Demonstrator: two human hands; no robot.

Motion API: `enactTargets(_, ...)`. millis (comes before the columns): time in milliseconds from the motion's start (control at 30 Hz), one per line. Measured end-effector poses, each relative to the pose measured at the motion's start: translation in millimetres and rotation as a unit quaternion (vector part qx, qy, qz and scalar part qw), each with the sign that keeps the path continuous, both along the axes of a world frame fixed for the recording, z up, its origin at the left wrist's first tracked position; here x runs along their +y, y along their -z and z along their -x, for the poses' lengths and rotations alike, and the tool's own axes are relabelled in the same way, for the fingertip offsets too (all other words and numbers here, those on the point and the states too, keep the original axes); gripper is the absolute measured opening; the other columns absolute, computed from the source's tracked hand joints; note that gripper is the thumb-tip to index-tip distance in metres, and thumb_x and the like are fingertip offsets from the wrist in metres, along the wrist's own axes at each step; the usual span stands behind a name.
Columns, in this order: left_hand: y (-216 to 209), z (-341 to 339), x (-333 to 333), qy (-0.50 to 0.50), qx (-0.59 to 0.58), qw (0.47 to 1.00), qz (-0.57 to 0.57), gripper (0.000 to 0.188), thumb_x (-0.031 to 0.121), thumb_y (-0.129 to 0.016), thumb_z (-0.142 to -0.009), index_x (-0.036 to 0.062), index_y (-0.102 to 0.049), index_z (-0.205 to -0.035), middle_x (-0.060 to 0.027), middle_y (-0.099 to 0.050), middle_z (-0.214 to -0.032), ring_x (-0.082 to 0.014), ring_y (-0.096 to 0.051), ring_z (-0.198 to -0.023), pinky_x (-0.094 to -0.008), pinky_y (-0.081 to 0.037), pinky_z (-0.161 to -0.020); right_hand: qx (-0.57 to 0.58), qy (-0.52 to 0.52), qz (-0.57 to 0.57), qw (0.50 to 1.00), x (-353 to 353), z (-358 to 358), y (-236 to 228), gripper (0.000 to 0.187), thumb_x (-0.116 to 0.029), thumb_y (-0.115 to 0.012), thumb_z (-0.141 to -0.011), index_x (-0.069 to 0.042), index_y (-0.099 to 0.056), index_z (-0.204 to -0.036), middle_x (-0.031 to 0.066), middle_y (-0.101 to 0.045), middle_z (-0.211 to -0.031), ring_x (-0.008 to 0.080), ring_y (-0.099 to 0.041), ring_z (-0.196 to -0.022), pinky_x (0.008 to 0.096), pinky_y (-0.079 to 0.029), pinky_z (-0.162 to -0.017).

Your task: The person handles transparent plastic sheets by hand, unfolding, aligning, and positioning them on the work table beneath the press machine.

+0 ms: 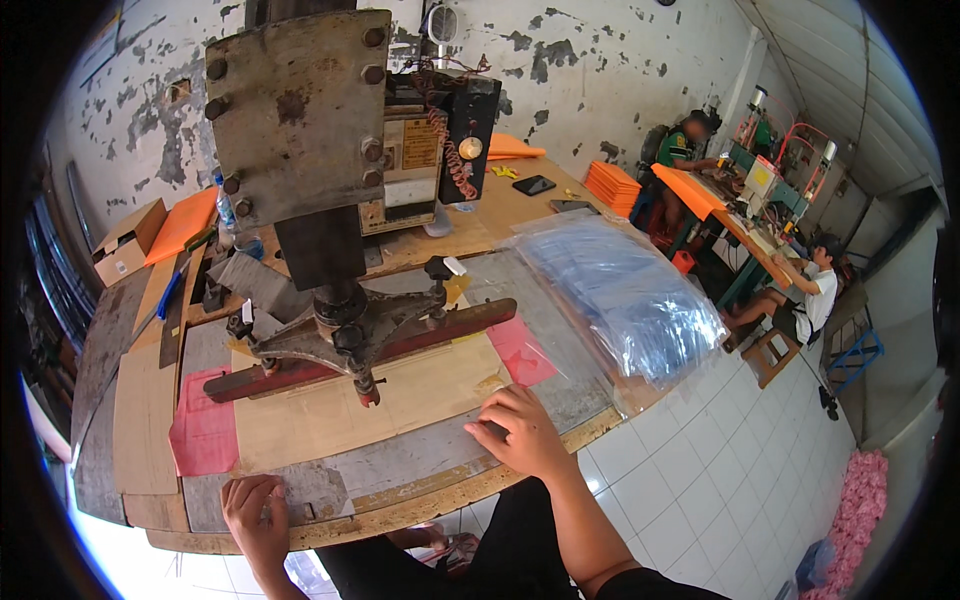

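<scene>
A heavy press (350, 340) with a long reddish-brown bar (430, 345) stands over a tan sheet (350, 425) on a grey metal plate (560, 395). Pink pieces, one on the left (205, 425) and one on the right (522, 352), show at the sheet's ends. My left hand (255, 515) rests at the near left table edge, its fingers loosely bent and its thumb apart. Near the sheet's right end, my right hand (518, 430) lies over the plate with bent fingers and thumb apart. Nothing shows in either hand. Clear film glints beside the right pink piece.
Clear bluish plastic sleeves (625, 290) are stacked at the right table edge. Behind them lie a phone (534, 186) and orange stacks (612, 188). A cardboard box (130, 240) and bottle (224, 205) stand at left. Two people sit at another machine (765, 180) at far right.
</scene>
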State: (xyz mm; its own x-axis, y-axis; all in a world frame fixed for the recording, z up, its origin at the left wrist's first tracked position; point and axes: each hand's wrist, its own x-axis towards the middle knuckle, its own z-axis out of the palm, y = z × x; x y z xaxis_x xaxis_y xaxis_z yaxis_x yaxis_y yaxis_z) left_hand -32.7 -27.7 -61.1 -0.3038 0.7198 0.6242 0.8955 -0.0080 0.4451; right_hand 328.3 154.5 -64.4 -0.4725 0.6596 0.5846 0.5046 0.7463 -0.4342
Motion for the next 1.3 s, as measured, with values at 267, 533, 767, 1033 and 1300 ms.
enactTargets(267,1,-1,1,-0.006,0.000,1.000,-0.007,0.006,0.004,-0.075,-0.083,-0.0005,-0.071,-0.081,-0.0102,-0.069,-0.087,-0.0324,-0.061,-0.086,-0.0454,-0.047,-0.087,-0.006,0.007,0.017,1.000,0,0,0,0.021,-0.022,-0.082,-0.091,-0.005,-0.071,-0.088,0.0060,-0.066,-0.096,0.0283,-0.064,-0.099,0.0434,-0.051,-0.090)
enactTargets(533,2,5,0,0.023,0.016,1.000,-0.005,0.005,0.004,-0.074,-0.083,-0.0006,-0.072,-0.082,-0.0099,-0.068,-0.085,-0.0320,-0.059,-0.085,-0.0457,-0.047,-0.084,0.004,0.005,0.020,1.000,0,-1,-2,0.020,-0.022,-0.082,-0.091,-0.005,-0.071,-0.088,0.0060,-0.066,-0.096,0.0279,-0.064,-0.098,0.0430,-0.050,-0.089)
enactTargets(767,-4,-6,0,-0.003,0.004,1.000,-0.016,0.005,0.004,-0.073,-0.083,0.0000,-0.073,-0.081,-0.0097,-0.069,-0.087,-0.0310,-0.061,-0.088,-0.0459,-0.047,-0.085,0.005,0.001,0.017,1.000,-3,-3,0,0.019,-0.021,-0.082,-0.091,-0.005,-0.071,-0.089,0.0057,-0.066,-0.096,0.0278,-0.064,-0.098,0.0416,-0.050,-0.088)
enactTargets(1033,-17,-49,-9,0.169,0.011,0.984,-0.049,0.014,0.006,-0.080,-0.070,0.0116,-0.078,-0.083,-0.0022,-0.073,-0.088,-0.0253,-0.066,-0.078,-0.0422,-0.049,-0.077,0.076,-0.054,0.007,0.996,-7,5,-3,0.015,-0.012,-0.083,-0.088,-0.004,-0.070,-0.092,0.0084,-0.066,-0.095,0.0306,-0.065,-0.092,0.0423,-0.052,-0.084)
enactTargets(1300,-48,-118,0,0.262,0.198,0.941,-0.078,0.033,0.030,-0.083,-0.081,0.0283,-0.082,-0.114,0.0068,-0.069,-0.116,-0.0120,-0.067,-0.103,-0.0327,-0.052,-0.094,0.273,-0.262,0.148,0.914,-88,25,-45,0.019,-0.001,-0.081,-0.083,0.000,-0.069,-0.098,0.0181,-0.070,-0.106,0.0290,-0.071,-0.098,0.0403,-0.058,-0.086)
